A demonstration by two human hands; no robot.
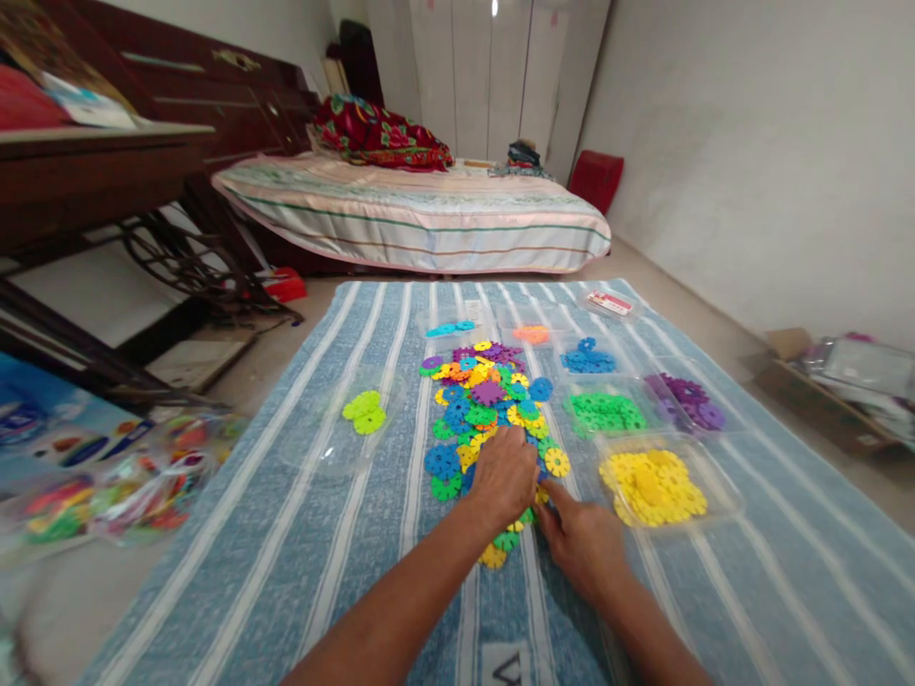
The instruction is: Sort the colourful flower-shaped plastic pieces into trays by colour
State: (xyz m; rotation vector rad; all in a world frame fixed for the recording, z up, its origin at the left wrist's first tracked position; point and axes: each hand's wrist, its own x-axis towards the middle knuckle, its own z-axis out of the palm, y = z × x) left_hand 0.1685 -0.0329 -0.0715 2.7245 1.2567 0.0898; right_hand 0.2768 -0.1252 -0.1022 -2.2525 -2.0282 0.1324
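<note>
**Two hands at a heap of coloured discs on a striped cloth**

A bed (429,214) fills the upper middle of the frame, with dark wooden furniture (107,171) at the upper left. A blue striped cloth (286,534) covers the floor from the centre to the bottom edge. Blurred bags of toy pieces (107,486) lie at the left edge, and a cardboard box (807,381) sits at the right.

A heap of mixed discs (478,400) sits mid-frame. Sorted groups ring it: yellow discs (654,486) at the right, green (604,412), purple (690,400) and blue (587,360) above them, orange (533,333) and cyan (449,329) at the top, and lime (364,412) at the left.

The left hand (504,474) lies palm down on the heap's near edge, fingers bent and hiding the discs beneath. Whether it grips one cannot be told. The right hand (582,538) is just beside it, its fingertips on the discs at the lower right of the heap. Its hold is also unclear.
</note>
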